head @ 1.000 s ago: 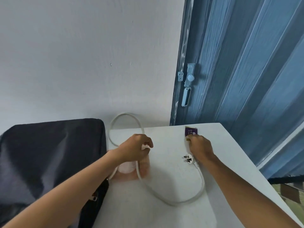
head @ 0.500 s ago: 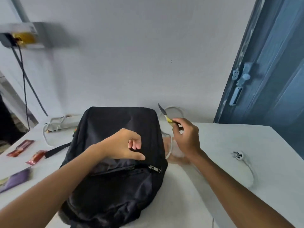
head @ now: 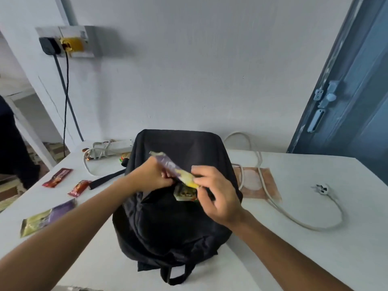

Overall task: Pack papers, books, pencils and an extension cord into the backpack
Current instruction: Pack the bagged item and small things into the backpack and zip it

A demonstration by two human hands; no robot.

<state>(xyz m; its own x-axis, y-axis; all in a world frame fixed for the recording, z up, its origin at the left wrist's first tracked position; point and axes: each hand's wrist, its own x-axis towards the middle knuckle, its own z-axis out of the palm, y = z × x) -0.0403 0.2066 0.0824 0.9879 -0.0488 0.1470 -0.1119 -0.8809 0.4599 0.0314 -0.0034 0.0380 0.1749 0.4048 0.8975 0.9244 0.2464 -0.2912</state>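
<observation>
A black backpack [head: 178,223] lies flat on the white table [head: 304,238], its front pocket open in the middle. My right hand [head: 216,198] pinches a purple and yellow packet [head: 174,169] right above that opening. My left hand [head: 149,177] grips the pocket's upper edge, holding it apart. Another packet [head: 185,193] shows inside the pocket. A white extension cord [head: 279,206] loops over the table right of the bag, ending in a plug [head: 322,189].
A white power strip with coiled cable [head: 109,149] lies behind the bag at left. Two red sachets [head: 57,177] and a purple-gold packet [head: 47,217] lie on the left of the table. A brown pouch [head: 256,183] sits under the cord. A blue door [head: 346,91] stands at right.
My view swung left from the cord to the backpack. My right hand carried the packet over the bag's pocket, and my left hand moved onto the pocket edge and pulled it open.
</observation>
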